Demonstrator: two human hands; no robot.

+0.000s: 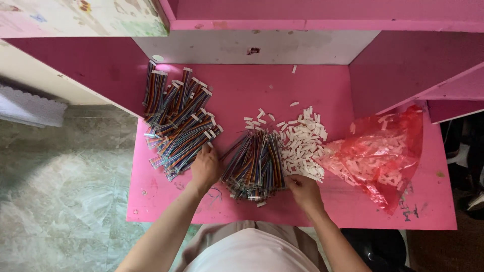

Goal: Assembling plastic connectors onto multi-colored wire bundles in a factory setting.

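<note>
My left hand (205,166) rests on the near end of a pile of rainbow ribbon cables fitted with white connectors (179,118) at the left of the pink desk (242,88). Whether it grips one I cannot tell. My right hand (302,189) sits with fingers curled at the right edge of a middle pile of ribbon cables (254,161), next to a heap of loose white connectors (302,141). What its fingers pinch is hidden.
A red plastic bag (380,153) full of white connectors lies at the desk's right. Pink side walls and a white back panel (252,48) enclose the desk. A stone-tile floor (60,186) lies to the left.
</note>
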